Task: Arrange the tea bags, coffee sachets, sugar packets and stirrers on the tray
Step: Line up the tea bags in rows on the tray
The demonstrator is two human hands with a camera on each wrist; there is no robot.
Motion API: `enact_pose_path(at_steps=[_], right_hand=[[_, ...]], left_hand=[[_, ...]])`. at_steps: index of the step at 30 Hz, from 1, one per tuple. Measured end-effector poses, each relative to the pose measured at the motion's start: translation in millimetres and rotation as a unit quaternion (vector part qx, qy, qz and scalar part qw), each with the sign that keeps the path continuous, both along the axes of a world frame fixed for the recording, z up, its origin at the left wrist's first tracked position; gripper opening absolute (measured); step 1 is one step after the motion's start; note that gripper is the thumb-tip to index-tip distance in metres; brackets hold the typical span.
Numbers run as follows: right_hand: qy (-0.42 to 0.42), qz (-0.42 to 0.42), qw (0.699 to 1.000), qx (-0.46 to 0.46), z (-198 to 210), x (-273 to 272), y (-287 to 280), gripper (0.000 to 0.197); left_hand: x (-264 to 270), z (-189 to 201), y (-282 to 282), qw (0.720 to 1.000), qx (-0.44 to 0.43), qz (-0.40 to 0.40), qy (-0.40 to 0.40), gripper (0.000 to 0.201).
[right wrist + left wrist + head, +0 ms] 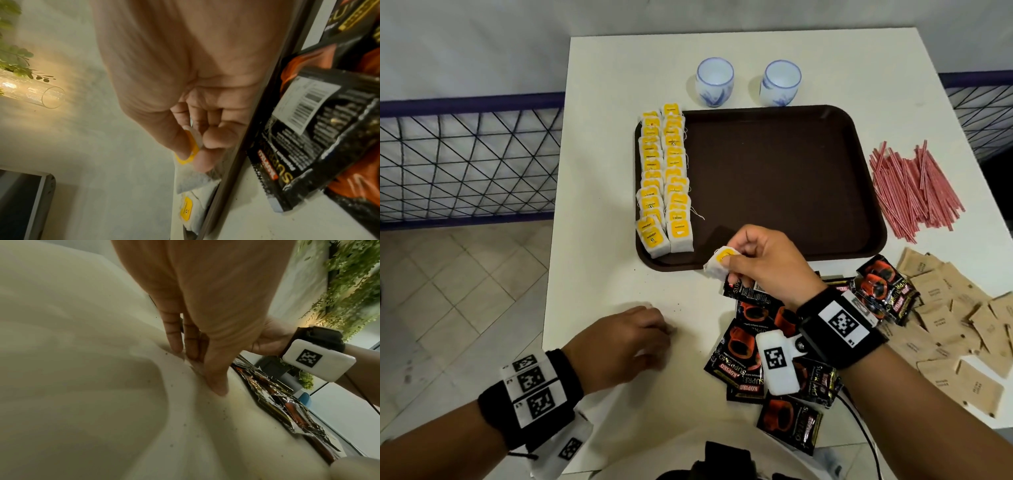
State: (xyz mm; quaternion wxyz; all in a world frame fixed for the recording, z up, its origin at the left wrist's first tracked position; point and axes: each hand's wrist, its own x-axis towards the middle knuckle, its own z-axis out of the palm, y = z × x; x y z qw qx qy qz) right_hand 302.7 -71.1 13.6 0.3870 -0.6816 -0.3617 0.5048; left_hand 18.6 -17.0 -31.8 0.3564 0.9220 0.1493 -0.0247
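A brown tray lies mid-table with two columns of yellow-tagged tea bags along its left side. My right hand pinches one more tea bag by its yellow tag just over the tray's near rim; the right wrist view shows that tea bag hanging from thumb and fingers above the tray's tea bags. My left hand is down on the bare table, its fingertips and thumb closed on a small pale tea bag, mostly hidden.
Black coffee sachets lie heaped under my right wrist. Brown sugar packets spread at the right, red-striped stirrers beside the tray. Two white-and-blue cups stand behind it. The table's left edge drops to the floor.
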Motion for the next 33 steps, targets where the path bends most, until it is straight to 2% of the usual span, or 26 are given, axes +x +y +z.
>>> enact_pose_path(at_steps=[2,11,19,23,25,29,31,33], right_hand=[[0.000,0.007,1.000,-0.001,0,-2,2,0.008],[-0.011,0.026,1.000,-0.003,-3,-5,8,0.006],[-0.008,0.037,0.999,0.008,-5,-10,21,0.008],[-0.025,0.040,0.999,0.007,-11,-14,32,0.008],[-0.036,0.052,0.998,0.006,-13,-15,37,0.007],[-0.071,0.075,0.995,0.005,-17,-18,46,0.012],[-0.094,0.083,0.992,0.007,-18,-18,50,0.016],[-0.114,0.090,0.989,0.004,-19,-18,52,0.017]], left_hand=[[2,-2,-1,1.000,0.016,0.007,-0.017,0.008],[3,6,-9,0.996,0.076,0.020,-0.041,0.025],[-4,13,-4,0.987,0.120,0.061,-0.085,0.024],[-4,12,3,0.985,0.129,0.085,-0.071,0.032],[-3,8,7,0.986,0.107,0.115,-0.056,0.037],[4,11,20,0.972,-0.020,0.222,-0.078,0.042],[9,15,27,0.961,-0.078,0.255,-0.078,0.040],[13,21,31,0.956,-0.100,0.269,-0.068,0.030]])
